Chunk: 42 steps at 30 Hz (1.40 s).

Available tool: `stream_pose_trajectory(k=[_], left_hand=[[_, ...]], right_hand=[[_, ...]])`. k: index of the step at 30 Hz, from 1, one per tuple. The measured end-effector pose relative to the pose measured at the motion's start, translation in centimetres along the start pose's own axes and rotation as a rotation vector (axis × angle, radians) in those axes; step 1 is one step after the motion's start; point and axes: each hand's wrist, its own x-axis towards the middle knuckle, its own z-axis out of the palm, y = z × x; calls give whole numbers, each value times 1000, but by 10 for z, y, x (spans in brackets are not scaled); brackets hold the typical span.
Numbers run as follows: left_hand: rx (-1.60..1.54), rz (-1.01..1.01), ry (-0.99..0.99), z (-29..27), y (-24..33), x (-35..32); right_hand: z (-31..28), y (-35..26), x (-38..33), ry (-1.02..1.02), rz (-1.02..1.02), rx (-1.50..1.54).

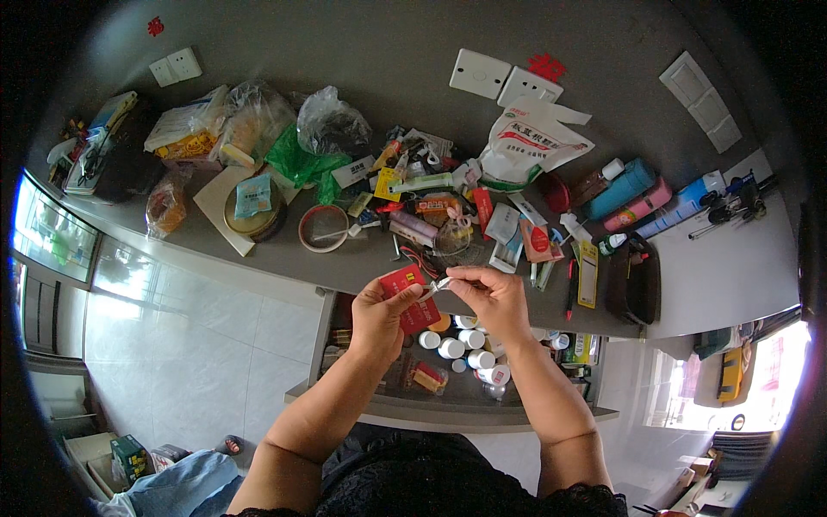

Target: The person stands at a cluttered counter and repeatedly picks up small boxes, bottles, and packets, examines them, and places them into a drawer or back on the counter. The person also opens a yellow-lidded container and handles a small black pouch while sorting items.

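Observation:
My left hand (379, 319) is closed on a flat red card (417, 315) with pale print, its thumb lying across the front. A thin whitish strip (439, 285) runs between my two hands at the card's right edge. My right hand (495, 300) pinches the far end of that strip between thumb and fingertips. Whether the strip is fixed to the card I cannot tell. Both hands are above the front edge of the counter and an open drawer (392, 410). Several white-capped bottles (450, 348) stand in the drawer, partly hidden by my forearms.
Crowding the counter (284, 258) are small boxes and tools, a roll of tape (324, 228), a round tin (255, 215), a green plastic bag (301, 159) and a white pouch (534, 142). Bottles (637, 205) and a dark basket (631, 280) are at right. Jeans (185, 487) show at lower left.

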Motion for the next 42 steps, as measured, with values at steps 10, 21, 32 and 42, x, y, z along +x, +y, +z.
stream_pose_trajectory(k=[10, 21, 32, 42], left_hand=[[-8, -24, 58, 4, -14, 3], [-6, -17, 107, 3, -19, -10], [-33, 4, 171, 3, -20, -11], [-123, -91, 98, -7, -32, -13]], right_hand=[[14, 21, -1, 204, 106, 300], [11, 17, -26, 368, -454, -309], [19, 23, -40, 411, 622, 1214], [-10, 39, -26, 366, 572, 644]])
